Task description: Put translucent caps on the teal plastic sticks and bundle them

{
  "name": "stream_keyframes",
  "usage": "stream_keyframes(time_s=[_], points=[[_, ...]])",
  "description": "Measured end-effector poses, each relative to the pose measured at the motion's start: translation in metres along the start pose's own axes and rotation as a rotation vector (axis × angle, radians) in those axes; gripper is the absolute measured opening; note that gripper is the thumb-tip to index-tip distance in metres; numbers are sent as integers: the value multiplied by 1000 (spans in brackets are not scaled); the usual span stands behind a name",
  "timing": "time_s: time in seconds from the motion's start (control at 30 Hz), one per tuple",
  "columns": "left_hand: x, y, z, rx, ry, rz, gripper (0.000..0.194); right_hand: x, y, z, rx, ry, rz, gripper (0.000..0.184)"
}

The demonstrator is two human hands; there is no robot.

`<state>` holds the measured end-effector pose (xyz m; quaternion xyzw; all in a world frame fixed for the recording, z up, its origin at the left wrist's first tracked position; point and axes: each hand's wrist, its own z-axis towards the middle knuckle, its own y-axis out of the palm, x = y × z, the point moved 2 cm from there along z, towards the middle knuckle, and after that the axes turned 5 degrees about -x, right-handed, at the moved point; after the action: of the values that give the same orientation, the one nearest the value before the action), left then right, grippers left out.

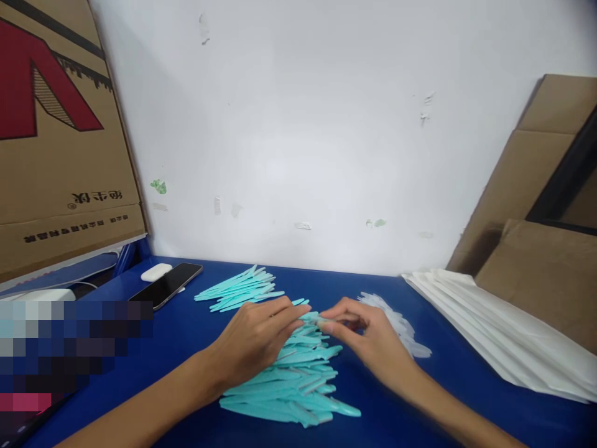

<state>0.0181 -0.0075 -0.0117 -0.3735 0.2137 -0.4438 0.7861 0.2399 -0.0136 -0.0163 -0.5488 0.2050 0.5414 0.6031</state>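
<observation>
A scuffed white wall (pixel 289 124), marked with torn paper and flecks of green, rises behind a smooth blue table (pixel 175 339). A printed brown cardboard box (pixel 60 168) stands at left; plain cardboard (pixel 527 162) leans at right above pleated, faintly glossy white sheeting (pixel 489 336). Two bare forearms slant in from the lower corners. The left hand (pixel 254 333) lies back upward, its fingers together and pointing right; the right hand (pixel 368 336) faces it, knuckles bent, thumb and forefinger in a narrow pinch. Beneath the left hand spreads a large heap of slim, tapered turquoise pieces (pixel 298 379). A smaller, fanned turquoise bundle (pixel 237 289) lies farther back, near a flat dark phone (pixel 170 283), while translucent, rounded slips (pixel 396 323) sit beyond the right hand. Beside the phone is a rounded white case (pixel 156 272). Smallest of all, one turquoise piece (pixel 310 317) is held between both sets of fingertips, just above the heap's far end.
</observation>
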Motion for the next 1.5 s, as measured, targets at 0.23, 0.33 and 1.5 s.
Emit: stream_keyframes(time_s=[0.23, 0.33, 1.5], points=[[-50, -13, 0, -95, -435, 257, 33, 15, -42, 14, 141, -56, -620, 36], [-71, -17, -4, -248, -584, 313, 38, 41, -50, 18, 81, -43, -895, 43], [-58, 15, -16, -419, -718, -67, 9, 42, -42, 15, -1, -208, -851, 38]])
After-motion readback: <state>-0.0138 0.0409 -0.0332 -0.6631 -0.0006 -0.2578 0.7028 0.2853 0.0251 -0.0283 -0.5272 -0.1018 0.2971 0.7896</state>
